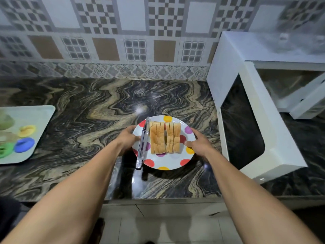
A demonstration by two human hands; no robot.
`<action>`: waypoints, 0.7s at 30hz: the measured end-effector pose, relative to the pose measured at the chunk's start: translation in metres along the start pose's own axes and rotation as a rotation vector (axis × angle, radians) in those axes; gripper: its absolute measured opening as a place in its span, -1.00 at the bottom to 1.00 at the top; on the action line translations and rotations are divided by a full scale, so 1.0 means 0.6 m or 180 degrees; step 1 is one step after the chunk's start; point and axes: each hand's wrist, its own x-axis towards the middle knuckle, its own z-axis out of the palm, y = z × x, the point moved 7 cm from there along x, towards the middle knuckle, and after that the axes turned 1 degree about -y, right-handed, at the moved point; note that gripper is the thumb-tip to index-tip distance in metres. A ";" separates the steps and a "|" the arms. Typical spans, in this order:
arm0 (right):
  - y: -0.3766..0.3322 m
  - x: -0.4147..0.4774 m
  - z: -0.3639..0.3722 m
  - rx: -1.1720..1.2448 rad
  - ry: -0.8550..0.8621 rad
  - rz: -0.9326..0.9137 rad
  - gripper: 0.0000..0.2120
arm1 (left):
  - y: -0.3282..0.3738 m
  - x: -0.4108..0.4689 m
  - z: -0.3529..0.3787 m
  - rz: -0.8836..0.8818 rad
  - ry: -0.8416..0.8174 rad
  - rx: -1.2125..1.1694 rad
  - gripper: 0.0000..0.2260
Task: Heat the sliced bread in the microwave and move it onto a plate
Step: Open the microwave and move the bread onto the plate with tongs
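Observation:
A white plate (173, 160) with coloured dots sits on the marbled counter, in the middle of the view. Several slices of bread (165, 137) lie side by side on it. Metal tongs (142, 144) rest along the plate's left side, their handle end sticking out over the near rim. My left hand (127, 140) grips the plate's left rim. My right hand (197, 143) grips its right rim, thumb on top. At the right stands a white microwave (233, 55) with its door (260, 131) swung open toward me.
A pale tray (37, 120) with several coloured ring-shaped items lies at the counter's left edge. A tiled wall (123, 41) closes off the back. The open microwave door reaches over the counter just right of the plate. The counter's front edge (158, 199) runs below my forearms.

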 end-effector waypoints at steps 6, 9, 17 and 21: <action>0.002 0.007 0.009 -0.0373 0.0102 -0.0034 -0.43 | -0.015 0.038 -0.007 0.0015 0.0262 0.0383 -0.58; 0.005 0.011 0.008 -0.0681 0.0203 0.0036 -0.43 | -0.025 0.053 -0.013 -0.0039 0.0288 0.0578 -0.52; 0.006 0.017 0.011 -0.1368 0.0417 0.0183 -0.36 | -0.010 0.052 -0.027 0.0089 0.0717 0.1581 -0.47; 0.001 0.010 0.010 -0.1658 0.0530 0.0218 -0.41 | -0.016 0.048 -0.036 0.0048 0.0961 0.1435 -0.50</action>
